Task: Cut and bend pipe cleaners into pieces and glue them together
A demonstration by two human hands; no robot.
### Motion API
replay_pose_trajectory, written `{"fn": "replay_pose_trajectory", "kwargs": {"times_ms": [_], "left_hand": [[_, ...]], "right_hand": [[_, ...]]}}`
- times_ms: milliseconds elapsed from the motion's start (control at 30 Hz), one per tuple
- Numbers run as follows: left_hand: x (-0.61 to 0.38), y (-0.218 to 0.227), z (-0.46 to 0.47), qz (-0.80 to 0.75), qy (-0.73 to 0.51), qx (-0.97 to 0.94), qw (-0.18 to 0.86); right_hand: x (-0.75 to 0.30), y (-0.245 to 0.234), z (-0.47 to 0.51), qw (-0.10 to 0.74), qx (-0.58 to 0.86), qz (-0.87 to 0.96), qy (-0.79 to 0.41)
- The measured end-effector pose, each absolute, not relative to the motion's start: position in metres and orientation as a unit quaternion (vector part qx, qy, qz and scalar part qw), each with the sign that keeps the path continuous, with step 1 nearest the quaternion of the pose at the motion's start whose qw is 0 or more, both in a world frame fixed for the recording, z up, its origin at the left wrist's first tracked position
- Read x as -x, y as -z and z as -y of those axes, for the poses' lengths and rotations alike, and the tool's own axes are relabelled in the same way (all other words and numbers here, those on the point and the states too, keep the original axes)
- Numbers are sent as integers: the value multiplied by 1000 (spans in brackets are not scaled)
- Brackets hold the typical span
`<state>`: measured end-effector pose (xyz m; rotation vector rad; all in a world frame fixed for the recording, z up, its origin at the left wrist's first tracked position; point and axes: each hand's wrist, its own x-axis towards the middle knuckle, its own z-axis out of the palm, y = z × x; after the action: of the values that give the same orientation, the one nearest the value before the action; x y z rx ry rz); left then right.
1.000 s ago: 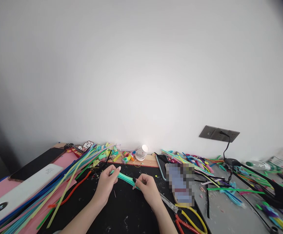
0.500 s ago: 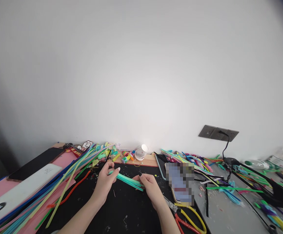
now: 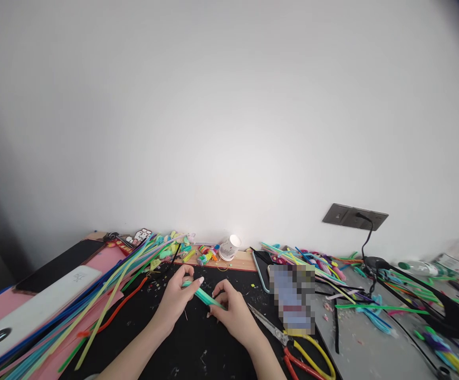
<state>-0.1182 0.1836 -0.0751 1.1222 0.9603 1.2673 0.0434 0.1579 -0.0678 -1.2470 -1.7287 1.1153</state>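
Observation:
Between my hands, above the black mat (image 3: 190, 343), is a short bundle of mint-green pipe cleaners (image 3: 202, 295). My left hand (image 3: 180, 293) is closed on its left end, thumb lying along the top. At the other end, the thumb and fingers of my right hand (image 3: 229, 309) pinch the strands, and the tips there are partly covered by the fingers. To the right of my right wrist lie scissors (image 3: 283, 338) with red and yellow handles, their blades pointing up and left.
Long pipe cleaners (image 3: 106, 290) lie across the left side, near a white power bank (image 3: 35, 306). A paper cup (image 3: 229, 248) stands by the wall. Two phones (image 3: 261, 269) rest behind the scissors. More pipe cleaners and bottles (image 3: 419, 267) cover the grey table at right.
My right hand has moved left and slightly down along the bundle, closer to my left hand. The bundle now slopes more steeply, and the scissor blades have come into view.

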Motion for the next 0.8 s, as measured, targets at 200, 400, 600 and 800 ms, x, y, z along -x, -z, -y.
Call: {"fn": "replay_pose_trajectory", "kwargs": {"times_ms": [200,400,600,800], "left_hand": [[116,72,-184,-376,-542,-440,609],[116,72,-183,-284,-530,-355,716],[118,75,-183,-242,-489,-294,785],[121,80,-183,-270,-496,-283,775]], "right_hand": [[-45,63,-159,386,484,683,-388],[-48,66,-163,409,491,653,-407],[-49,71,-163,389,469,635,-475],[-53,71,-164,357,439,589,-577]]}}
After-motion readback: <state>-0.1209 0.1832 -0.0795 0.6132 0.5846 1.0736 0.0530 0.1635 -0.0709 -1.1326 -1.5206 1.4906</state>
